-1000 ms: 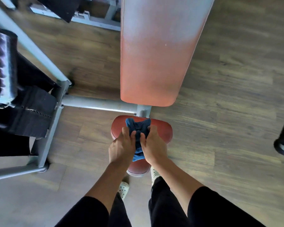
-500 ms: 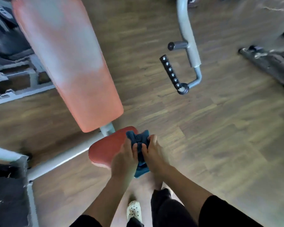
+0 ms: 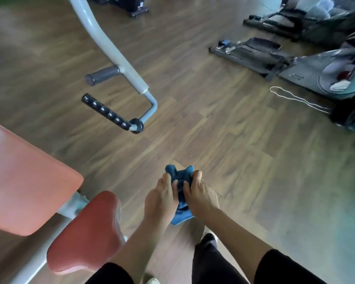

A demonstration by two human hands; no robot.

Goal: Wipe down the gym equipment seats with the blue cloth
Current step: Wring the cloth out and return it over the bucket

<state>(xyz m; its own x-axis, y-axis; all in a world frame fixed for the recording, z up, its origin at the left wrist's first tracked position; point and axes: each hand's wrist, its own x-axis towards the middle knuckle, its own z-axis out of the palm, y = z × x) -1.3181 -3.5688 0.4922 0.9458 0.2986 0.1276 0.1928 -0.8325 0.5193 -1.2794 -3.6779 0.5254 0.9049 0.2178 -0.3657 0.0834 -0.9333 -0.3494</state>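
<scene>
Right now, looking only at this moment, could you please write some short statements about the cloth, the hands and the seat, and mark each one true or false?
1. Both hands hold the blue cloth. True: the left hand and the right hand grip it together.
2. The cloth is pressed on the red seat. False: it is held above the wooden floor, to the right of the seat.
3. The cloth is spread out flat. False: it is bunched up between the hands.
4. The large orange back pad is at the left of the view. True.
5. A black ribbed handle hangs from a grey bar beyond the hands. True.
</scene>
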